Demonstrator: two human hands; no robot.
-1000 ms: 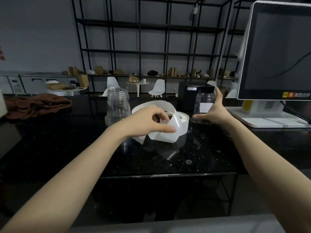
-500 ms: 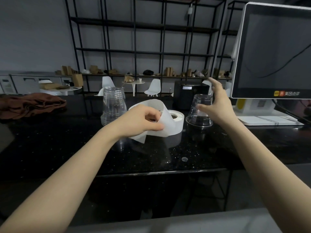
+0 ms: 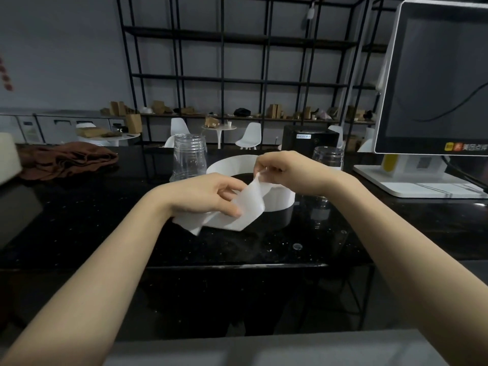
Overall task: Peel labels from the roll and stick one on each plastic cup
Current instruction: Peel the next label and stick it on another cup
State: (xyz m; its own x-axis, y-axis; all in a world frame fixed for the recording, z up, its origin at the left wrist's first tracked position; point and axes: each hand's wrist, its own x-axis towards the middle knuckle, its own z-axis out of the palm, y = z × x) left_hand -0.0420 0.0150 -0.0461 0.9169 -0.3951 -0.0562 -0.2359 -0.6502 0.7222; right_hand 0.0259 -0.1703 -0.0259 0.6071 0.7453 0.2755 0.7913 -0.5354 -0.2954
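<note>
Pinching label strip (image 3: 248,207) with left hand (image 3: 211,194) and right hand (image 3: 282,167), over speckled black counter (image 3: 79,220), before black shelving (image 3: 237,75).

White label roll and clear cups on the black counter

The label roll (image 3: 280,196) stands on edge, its loose white strip (image 3: 237,210) looping forward. An upside-down stack of clear cups (image 3: 188,161) stands left; one inverted cup (image 3: 327,157) behind right.
</note>
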